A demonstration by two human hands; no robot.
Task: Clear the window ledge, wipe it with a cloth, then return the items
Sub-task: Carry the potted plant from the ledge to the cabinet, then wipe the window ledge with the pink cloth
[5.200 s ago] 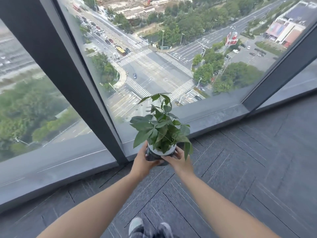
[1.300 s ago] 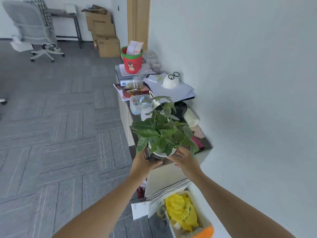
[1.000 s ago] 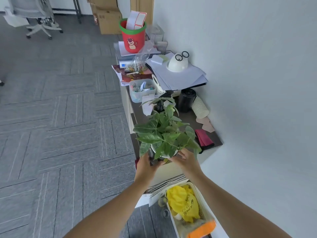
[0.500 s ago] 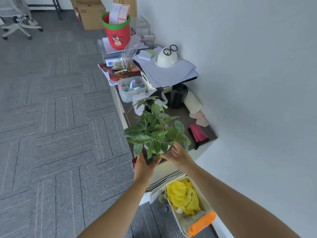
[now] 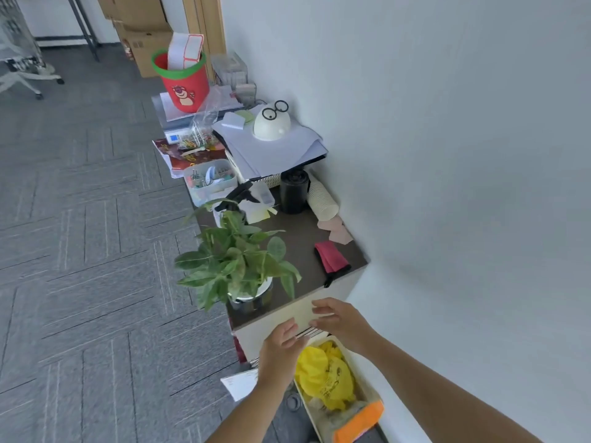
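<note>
Head view, potted plant [image 5: 238,263] on cluttered cabinet top [image 5: 307,231], grey carpet [image 5: 80,251].

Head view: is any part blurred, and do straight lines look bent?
Head view: the left hand and right hand are smeared by motion, and the potted plant leaves look slightly soft; the red bucket is sharper. Head view: the wide lens makes the door frame lean and the carpet lines splay. Head view: light is soft, without glare.

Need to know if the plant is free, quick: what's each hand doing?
Left hand: open, holding nothing.
Right hand: open, holding nothing; the plant stands free on the cabinet.
</note>
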